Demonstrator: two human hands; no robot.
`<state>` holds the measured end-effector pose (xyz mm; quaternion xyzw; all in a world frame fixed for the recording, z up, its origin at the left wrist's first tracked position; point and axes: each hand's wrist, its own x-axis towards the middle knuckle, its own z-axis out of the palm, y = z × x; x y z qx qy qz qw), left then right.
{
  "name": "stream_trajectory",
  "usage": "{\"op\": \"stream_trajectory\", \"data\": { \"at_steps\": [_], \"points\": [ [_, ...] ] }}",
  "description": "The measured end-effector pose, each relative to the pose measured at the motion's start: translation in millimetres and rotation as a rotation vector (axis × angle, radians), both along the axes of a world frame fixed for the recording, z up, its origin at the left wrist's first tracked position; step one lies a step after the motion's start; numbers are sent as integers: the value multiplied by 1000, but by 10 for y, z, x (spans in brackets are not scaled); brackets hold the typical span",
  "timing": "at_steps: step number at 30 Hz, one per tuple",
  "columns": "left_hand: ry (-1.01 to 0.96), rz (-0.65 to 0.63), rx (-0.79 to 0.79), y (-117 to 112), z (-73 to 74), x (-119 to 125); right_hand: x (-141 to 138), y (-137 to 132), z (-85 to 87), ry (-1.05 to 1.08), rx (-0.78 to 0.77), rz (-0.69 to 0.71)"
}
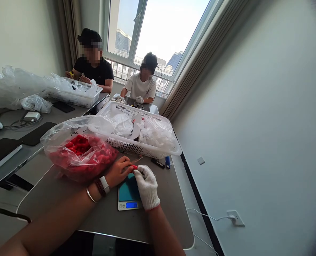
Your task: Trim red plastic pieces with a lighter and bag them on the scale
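Between my two hands is a small red piece (134,167); its exact kind is too small to make out. My bare left hand (120,171) pinches its left end with the fingertips. My right hand (147,185), in a white knit glove with a red cuff, closes on the other end. Just below them lies a digital kitchen scale (122,205) with a teal top and a lit blue display, partly covered by the glove. To the left of my hands, a clear plastic bag (64,124) stands open, full of similar red pieces (94,153).
Behind my hands a white plastic basket (158,151) holds clear plastic bags and a printed box. A black marker-like item (158,163) and a blue item (168,162) lie near the right edge. Two people sit by the window, one behind another white basket (86,101).
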<state>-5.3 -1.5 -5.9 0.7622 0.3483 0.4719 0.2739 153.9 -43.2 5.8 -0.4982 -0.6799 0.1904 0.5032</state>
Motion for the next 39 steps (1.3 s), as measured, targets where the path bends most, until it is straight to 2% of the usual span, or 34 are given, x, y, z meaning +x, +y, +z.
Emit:
{"op": "stream_trajectory", "data": {
  "at_steps": [4, 6, 9, 13, 15, 17, 23, 25, 27, 31, 36, 39],
  "points": [
    [-17, -136, -98, 30, 43, -28, 54, 21, 58, -280, 267, 17],
    [-29, -153, -112, 27, 59, -28, 65, 21, 77, -301, 304, 4],
    [-58, -126, -99, 6, 71, -16, 54, 2, 90, -195, 228, -13],
    [-79, -107, -120, -14, 74, -1, 20, -42, 106, 33, -1, 16],
    [-77, -114, -139, -12, 73, 0, 13, -55, 122, 87, -63, 26],
    [-51, -142, -160, -5, 69, 0, 20, -52, 132, 53, -45, 45],
    [-75, -170, -295, 3, 72, 2, 81, 30, 70, -196, 276, 70],
    [-91, -180, -258, -7, 97, -1, 88, 39, 58, -182, 245, 44],
    [-108, -164, -214, -17, 124, -9, 82, 27, 70, -109, 147, 31],
    [-104, -145, -224, -14, 137, -30, 60, -9, 110, -35, 28, 56],
    [-77, -166, -251, 5, 106, -31, 94, 24, 43, -168, 162, 102],
    [-65, -165, -257, -1, 106, -22, 121, 57, -5, -230, 203, 76]
  ]
}}
